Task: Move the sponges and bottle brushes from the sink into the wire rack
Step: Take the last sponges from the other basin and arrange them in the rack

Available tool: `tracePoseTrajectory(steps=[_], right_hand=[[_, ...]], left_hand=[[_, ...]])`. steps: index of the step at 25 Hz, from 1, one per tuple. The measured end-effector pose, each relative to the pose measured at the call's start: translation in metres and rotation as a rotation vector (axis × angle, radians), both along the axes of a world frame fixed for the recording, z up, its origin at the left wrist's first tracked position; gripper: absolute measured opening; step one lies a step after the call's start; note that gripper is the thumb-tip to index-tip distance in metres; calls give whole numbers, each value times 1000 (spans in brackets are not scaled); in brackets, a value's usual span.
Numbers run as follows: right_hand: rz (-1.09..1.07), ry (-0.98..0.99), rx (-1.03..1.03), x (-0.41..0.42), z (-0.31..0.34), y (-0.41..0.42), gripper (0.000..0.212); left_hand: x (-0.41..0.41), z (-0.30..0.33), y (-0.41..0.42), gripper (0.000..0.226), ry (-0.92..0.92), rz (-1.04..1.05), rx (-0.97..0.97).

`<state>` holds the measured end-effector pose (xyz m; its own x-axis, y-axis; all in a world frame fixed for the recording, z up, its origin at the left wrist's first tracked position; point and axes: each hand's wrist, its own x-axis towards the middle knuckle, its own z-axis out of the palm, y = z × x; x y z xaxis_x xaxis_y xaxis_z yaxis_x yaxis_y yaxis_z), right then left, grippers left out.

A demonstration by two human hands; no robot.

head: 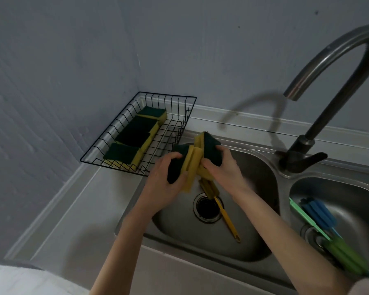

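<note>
Sponges clasped between both hands' grips

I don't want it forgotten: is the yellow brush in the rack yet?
No. The yellow brush lies in the left sink basin, across the drain.

No text, label, brand, number or sign can be read anywhere in the frame.
</note>
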<state>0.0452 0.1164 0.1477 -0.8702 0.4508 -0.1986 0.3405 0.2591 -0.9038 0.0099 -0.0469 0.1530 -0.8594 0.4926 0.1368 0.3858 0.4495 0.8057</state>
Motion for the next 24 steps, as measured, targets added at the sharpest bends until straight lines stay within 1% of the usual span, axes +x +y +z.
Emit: tracePoseTrajectory(steps=[6, 12, 18, 21, 24], right_hand=[[27, 10, 11, -40, 9, -15, 67], [128, 12, 119, -98, 18, -22, 69], [172, -9, 127, -173, 13, -16, 65], [235, 18, 231, -213, 11, -9, 64], [340, 14, 435, -254, 6, -2, 62]], left_hand=[[-35, 5, -18, 36, -46, 27, 77], [-77, 4, -28, 37, -40, 114, 107], [-138, -4, -34, 33, -37, 324, 108], [-163, -12, -41, 33, -58, 425, 107], [-184, -21, -44, 31, -113, 520, 102]])
